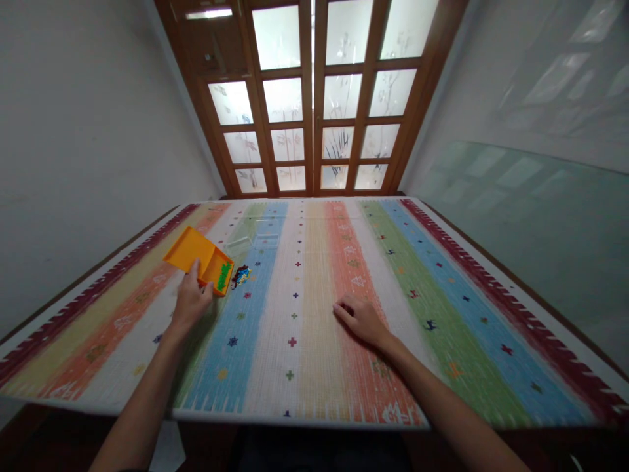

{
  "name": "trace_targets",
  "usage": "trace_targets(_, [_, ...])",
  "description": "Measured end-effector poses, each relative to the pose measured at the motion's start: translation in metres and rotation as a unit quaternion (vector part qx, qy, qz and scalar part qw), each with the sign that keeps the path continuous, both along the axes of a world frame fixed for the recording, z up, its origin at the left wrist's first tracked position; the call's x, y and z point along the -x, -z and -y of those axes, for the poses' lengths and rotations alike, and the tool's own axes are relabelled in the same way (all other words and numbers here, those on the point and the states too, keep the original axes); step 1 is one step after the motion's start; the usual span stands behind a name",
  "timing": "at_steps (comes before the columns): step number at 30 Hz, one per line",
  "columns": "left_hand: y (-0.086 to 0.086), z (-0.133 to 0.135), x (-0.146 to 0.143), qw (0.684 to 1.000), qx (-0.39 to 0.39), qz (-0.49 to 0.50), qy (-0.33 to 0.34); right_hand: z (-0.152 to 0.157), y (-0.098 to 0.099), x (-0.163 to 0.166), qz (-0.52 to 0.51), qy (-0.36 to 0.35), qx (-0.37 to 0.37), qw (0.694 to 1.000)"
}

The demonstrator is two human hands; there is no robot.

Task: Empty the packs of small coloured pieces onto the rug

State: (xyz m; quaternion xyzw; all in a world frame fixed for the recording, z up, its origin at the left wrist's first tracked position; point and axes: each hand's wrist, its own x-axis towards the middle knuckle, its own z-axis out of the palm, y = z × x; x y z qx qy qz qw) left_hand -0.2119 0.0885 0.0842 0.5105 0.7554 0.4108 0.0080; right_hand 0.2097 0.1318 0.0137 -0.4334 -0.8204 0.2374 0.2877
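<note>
My left hand [190, 300] grips the near edge of an orange plastic tray [193, 252] and holds it tilted on the striped cloth. Small green pieces [224, 275] sit in the tray's lower right end. A little heap of dark, mixed-colour small pieces [240, 276] lies on the cloth just right of the tray. My right hand [360, 317] rests on the cloth near the middle, fingers curled loosely, palm down, with nothing visible in it.
A striped, multicolour cloth [314, 314] covers the whole table. A clear plastic box [266, 240] and a clear lid [238, 246] lie beyond the tray. Wooden glazed doors [312, 98] stand behind the table; walls close in left and right.
</note>
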Motion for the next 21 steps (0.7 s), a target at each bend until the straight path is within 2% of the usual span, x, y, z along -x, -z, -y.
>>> trace_targets(11, [0.014,-0.009,0.003,0.991,0.025,-0.088,0.097,0.002,-0.001,0.000,0.018,-0.017,-0.023,0.999])
trace_targets(21, [0.033,-0.015,0.014,0.968,0.003,-0.196,0.155,0.003,0.000,-0.002,0.050,-0.034,-0.048,0.997])
